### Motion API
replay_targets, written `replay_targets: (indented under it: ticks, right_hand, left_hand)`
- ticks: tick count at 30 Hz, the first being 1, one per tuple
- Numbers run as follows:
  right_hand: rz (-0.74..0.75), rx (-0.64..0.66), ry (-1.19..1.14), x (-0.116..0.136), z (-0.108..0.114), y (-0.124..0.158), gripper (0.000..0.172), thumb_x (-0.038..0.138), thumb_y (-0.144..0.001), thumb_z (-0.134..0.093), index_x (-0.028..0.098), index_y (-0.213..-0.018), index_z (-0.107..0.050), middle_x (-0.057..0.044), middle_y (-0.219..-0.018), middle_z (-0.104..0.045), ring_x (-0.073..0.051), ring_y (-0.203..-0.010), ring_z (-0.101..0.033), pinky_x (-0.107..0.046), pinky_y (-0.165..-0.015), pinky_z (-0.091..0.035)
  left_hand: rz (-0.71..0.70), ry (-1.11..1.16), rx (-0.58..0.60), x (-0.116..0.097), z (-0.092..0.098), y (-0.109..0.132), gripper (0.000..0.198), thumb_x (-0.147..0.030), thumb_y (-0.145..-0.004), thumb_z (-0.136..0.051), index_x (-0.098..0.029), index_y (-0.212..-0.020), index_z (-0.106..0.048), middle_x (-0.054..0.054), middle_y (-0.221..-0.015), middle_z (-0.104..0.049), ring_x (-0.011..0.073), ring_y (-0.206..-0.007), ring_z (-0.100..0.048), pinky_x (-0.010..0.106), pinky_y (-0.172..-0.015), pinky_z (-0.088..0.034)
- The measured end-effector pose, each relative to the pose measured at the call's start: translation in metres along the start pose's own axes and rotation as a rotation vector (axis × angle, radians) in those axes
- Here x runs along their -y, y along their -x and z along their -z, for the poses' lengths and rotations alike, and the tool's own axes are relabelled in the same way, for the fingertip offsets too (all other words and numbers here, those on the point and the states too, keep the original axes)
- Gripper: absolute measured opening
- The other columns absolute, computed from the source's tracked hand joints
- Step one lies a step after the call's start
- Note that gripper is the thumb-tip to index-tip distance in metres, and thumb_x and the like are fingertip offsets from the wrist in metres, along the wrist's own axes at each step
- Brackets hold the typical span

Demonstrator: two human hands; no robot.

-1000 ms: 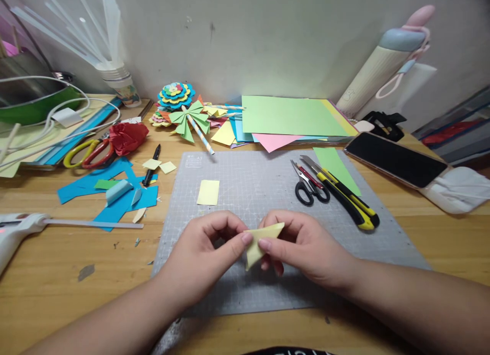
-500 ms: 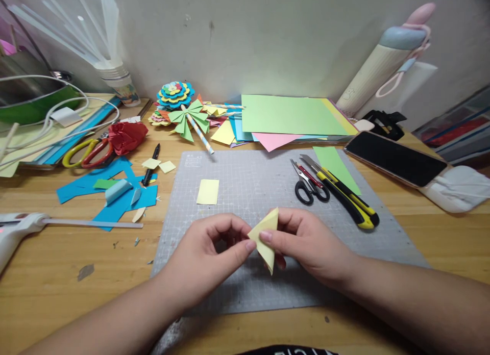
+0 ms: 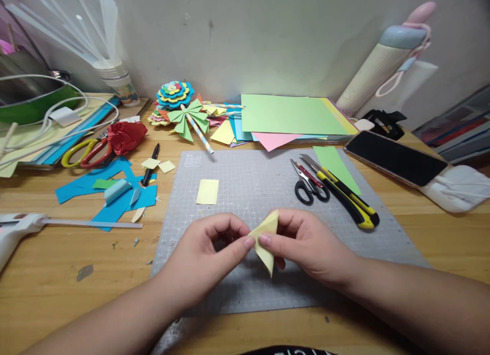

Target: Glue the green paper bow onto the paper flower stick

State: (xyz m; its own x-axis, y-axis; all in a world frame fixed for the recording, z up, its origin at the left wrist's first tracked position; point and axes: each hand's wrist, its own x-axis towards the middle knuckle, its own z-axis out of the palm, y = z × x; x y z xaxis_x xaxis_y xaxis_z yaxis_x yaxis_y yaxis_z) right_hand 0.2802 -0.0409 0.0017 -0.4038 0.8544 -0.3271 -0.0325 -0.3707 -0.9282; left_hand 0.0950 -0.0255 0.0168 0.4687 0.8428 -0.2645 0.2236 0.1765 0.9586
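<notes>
A folded piece of pale yellow paper (image 3: 268, 253) is held between both hands over the grey cutting mat (image 3: 245, 181). My left hand (image 3: 218, 248) pinches its left corner between thumb and fingers. With the thumb on its front face, my right hand (image 3: 302, 243) grips the paper's right side; the fingers behind are partly hidden. A flat yellow paper rectangle (image 3: 207, 192) lies on the mat beyond my left hand. Black-handled scissors (image 3: 306, 188) and a yellow and black cutter (image 3: 350, 202) rest on the mat's right part.
Blue paper scraps (image 3: 118, 202), a black pen (image 3: 150, 166) and a glue gun (image 3: 19, 230) lie at the left. Paper flowers (image 3: 175, 96) and green sheets (image 3: 291, 115) stand along the wall. A phone (image 3: 398, 158) is at the right.
My left thumb has moved slightly further over the paper's left corner, and the paper has tilted a little. Both hands keep their hold.
</notes>
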Motion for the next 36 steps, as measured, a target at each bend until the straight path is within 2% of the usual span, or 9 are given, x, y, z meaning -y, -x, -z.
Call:
replay_targets:
  ticks: [5,11,15,19,29,36]
  right_hand:
    - [0.029,-0.041,-0.022,0.0021,-0.0016,0.0,0.025,0.036,-0.076,-0.07,0.015,-0.069,-0.057,0.003,-0.061,-0.054,-0.007,-0.05,-0.047,-0.02,-0.048,-0.038]
    - [0.084,-0.03,-0.067,-0.0011,0.0014,-0.0014,0.03,0.037,-0.084,-0.062,0.016,-0.063,-0.054,0.003,-0.059,-0.054,-0.007,-0.051,-0.048,-0.02,-0.05,-0.039]
    - [0.087,-0.044,-0.065,-0.0011,0.0026,-0.0022,0.022,0.033,-0.079,-0.068,0.016,-0.072,-0.057,0.003,-0.064,-0.057,-0.007,-0.052,-0.05,-0.021,-0.051,-0.041]
    - [0.108,-0.078,-0.052,0.0023,0.0017,-0.0015,0.022,0.032,-0.077,-0.071,0.016,-0.072,-0.057,0.002,-0.066,-0.057,-0.007,-0.054,-0.049,-0.021,-0.051,-0.04]
    - [0.126,-0.024,-0.2,0.0027,0.0066,-0.005,0.021,0.022,-0.071,-0.077,0.016,-0.066,-0.057,0.003,-0.071,-0.057,-0.006,-0.054,-0.047,-0.019,-0.049,-0.037]
    - [0.145,0.011,-0.275,0.0014,0.0064,-0.0065,0.021,0.019,-0.072,-0.075,0.017,-0.065,-0.055,0.004,-0.075,-0.055,-0.005,-0.054,-0.047,-0.017,-0.047,-0.038]
  left_hand:
    - [-0.022,-0.092,-0.014,0.002,0.001,0.0014,0.019,-0.029,-0.081,-0.058,-0.017,-0.067,-0.056,-0.002,-0.065,-0.055,0.0121,-0.063,-0.048,0.025,-0.061,-0.039]
    - [-0.031,-0.094,0.01,0.0013,0.0018,0.0026,0.016,-0.027,-0.08,-0.057,-0.017,-0.067,-0.056,-0.002,-0.066,-0.055,0.0121,-0.064,-0.049,0.025,-0.063,-0.039]
    - [-0.03,-0.106,0.017,-0.0003,0.0021,0.003,0.016,-0.026,-0.08,-0.057,-0.017,-0.066,-0.056,-0.001,-0.065,-0.055,0.0122,-0.064,-0.05,0.025,-0.062,-0.039]
    - [-0.03,-0.114,0.023,0.0,0.0021,0.0025,0.016,-0.026,-0.08,-0.057,-0.017,-0.067,-0.056,-0.001,-0.066,-0.056,0.0121,-0.064,-0.05,0.025,-0.063,-0.039]
    - [-0.033,-0.125,0.039,0.0011,0.0028,0.0025,0.018,-0.027,-0.081,-0.057,-0.017,-0.066,-0.055,-0.002,-0.064,-0.055,0.0115,-0.062,-0.048,0.024,-0.061,-0.038]
    - [-0.007,-0.146,0.044,0.0005,0.0028,0.0026,0.019,-0.029,-0.08,-0.057,-0.017,-0.065,-0.054,-0.002,-0.062,-0.051,0.0113,-0.06,-0.045,0.025,-0.059,-0.037]
